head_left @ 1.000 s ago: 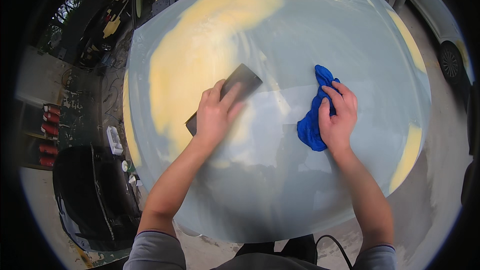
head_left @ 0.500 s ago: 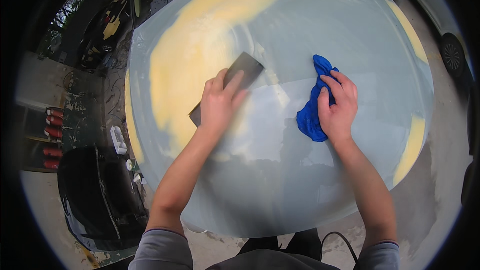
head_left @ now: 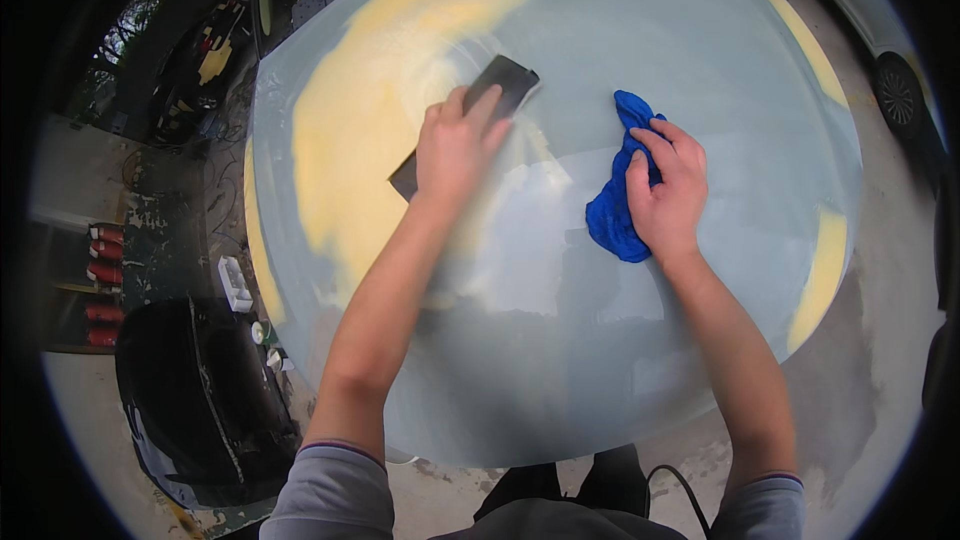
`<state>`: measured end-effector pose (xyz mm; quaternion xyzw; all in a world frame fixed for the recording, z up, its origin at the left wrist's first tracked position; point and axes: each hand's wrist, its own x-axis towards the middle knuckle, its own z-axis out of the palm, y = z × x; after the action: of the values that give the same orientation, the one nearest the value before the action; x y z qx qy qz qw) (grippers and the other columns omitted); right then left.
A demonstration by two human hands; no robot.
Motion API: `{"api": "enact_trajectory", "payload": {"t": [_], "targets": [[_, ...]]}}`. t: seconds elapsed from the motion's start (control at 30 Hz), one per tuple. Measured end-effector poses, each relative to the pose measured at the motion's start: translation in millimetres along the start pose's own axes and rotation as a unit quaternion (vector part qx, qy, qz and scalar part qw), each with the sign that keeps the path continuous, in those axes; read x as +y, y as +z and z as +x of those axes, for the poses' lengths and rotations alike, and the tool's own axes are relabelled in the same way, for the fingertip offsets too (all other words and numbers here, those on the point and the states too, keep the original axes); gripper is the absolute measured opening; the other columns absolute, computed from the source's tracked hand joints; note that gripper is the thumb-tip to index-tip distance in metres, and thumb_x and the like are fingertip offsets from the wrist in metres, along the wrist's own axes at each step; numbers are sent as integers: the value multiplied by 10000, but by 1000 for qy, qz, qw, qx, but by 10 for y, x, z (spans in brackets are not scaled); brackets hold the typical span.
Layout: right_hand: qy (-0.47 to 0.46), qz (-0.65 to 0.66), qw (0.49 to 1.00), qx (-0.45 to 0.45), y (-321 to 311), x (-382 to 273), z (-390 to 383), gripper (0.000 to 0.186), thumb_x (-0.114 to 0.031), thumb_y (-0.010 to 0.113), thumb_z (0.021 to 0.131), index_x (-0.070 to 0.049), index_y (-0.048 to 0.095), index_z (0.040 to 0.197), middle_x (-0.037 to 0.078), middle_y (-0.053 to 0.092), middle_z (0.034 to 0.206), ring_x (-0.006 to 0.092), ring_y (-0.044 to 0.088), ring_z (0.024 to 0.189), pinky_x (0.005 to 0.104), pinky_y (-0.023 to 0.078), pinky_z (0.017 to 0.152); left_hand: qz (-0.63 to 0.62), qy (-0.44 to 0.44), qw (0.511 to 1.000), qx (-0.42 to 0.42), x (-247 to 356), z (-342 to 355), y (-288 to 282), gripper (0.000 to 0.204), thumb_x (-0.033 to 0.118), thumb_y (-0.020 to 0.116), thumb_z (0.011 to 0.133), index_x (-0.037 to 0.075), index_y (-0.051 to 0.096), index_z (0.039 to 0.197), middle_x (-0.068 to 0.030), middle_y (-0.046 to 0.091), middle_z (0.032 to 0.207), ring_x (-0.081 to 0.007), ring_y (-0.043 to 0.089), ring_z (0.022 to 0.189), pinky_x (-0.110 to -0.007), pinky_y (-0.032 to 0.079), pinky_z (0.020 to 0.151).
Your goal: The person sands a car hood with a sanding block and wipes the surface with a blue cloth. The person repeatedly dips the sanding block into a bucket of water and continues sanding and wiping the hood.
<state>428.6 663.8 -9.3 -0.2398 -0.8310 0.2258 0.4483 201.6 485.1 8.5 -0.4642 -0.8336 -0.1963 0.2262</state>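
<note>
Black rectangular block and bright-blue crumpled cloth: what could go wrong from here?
The black rectangular block slants from the broad pale-yellow patch toward the bare blue-grey of the smooth, shiny panel; uneven pressure from the left grip might wear one area more than the other. The bright-blue crumpled cloth lies against the panel in the right grip; if its folds hold grit, dragging it could scratch the surface.

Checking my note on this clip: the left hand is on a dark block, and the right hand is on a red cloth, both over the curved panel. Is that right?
Not quite: the cloth under the right hand is blue, not red, as the head view shows. The rest stands.
</note>
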Motion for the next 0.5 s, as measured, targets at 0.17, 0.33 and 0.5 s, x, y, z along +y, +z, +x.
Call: {"api": "enact_trajectory", "payload": {"t": [0.17,0.33,0.5], "targets": [[3,2,1000,-2,-73,1,-26,263,-84,721,922,-75,818,1165,132,728,1339,386,651,1241,470,560,1040,-39,61,995,-69,728,-1330,-842,599,280,939,835,192,795,1410,-218,654,1467,-383,663,1156,-466,603,988],[-12,16,1000,7,-10,-98,0,256,-73,723,913,-79,818,1151,135,740,1313,384,661,1224,472,554,1048,33,7,999,-30,-326,223,-117,479,378,839,957,234,786,1410,-152,715,1422,-394,699,1123,-471,635,946],[-11,41,999,12,78,-197,-30,254,-72,727,912,-92,821,1147,127,743,1317,375,664,1225,467,566,1030,27,-95,994,-55,-671,618,40,490,380,811,989,221,762,1451,-186,750,1329,-436,709,1094,-494,629,955]]}}
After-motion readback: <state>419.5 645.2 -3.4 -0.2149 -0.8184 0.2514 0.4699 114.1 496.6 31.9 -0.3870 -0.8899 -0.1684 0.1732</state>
